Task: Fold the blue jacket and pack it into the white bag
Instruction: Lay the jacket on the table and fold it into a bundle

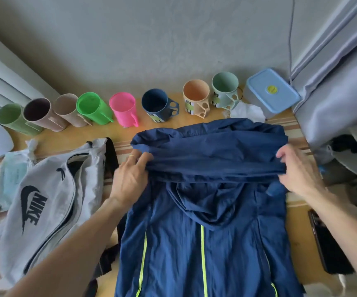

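Note:
The blue jacket (pixel 205 243) with neon yellow zips lies flat on the table in front of me, hood in the middle. Its far end is folded back toward me into a thick band. My left hand (pixel 130 176) grips the left end of that band. My right hand (pixel 297 172) grips the right end. The white bag (pixel 48 202), with a dark logo and a dark zip, lies to the left of the jacket, beside my left forearm.
A row of several coloured mugs (pixel 160 106) stands along the wall at the back. A blue-lidded box (pixel 272 91) sits at the back right. A dark phone (pixel 327 245) lies at the right edge. Cloths and clutter fill both sides.

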The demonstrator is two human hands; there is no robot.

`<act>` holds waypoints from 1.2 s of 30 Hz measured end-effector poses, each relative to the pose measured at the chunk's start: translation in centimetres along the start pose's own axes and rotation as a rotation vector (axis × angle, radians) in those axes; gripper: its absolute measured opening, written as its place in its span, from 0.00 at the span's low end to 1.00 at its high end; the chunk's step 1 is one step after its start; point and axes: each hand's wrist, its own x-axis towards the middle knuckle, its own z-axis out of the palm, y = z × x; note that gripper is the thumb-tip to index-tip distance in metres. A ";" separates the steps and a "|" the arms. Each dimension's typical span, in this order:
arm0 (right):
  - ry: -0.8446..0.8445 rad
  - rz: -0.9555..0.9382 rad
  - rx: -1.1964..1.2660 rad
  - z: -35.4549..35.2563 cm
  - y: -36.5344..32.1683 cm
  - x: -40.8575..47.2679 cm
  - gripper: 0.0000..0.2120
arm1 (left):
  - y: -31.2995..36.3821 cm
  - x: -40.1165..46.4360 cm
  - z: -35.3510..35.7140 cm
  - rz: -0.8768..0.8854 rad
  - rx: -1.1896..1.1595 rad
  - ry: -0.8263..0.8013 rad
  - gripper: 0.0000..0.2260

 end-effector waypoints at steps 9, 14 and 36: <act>0.381 -0.339 -0.219 -3.4 -0.7 2.3 0.14 | -3.5 -1.4 -1.4 0.176 0.144 0.159 0.10; 0.033 -0.106 -0.102 1.3 3.4 0.5 0.23 | -4.9 -3.1 0.1 0.142 0.134 -0.203 0.12; -0.098 0.214 0.276 2.8 1.9 3.1 0.14 | -5.3 5.6 -0.9 0.002 -0.240 -0.444 0.07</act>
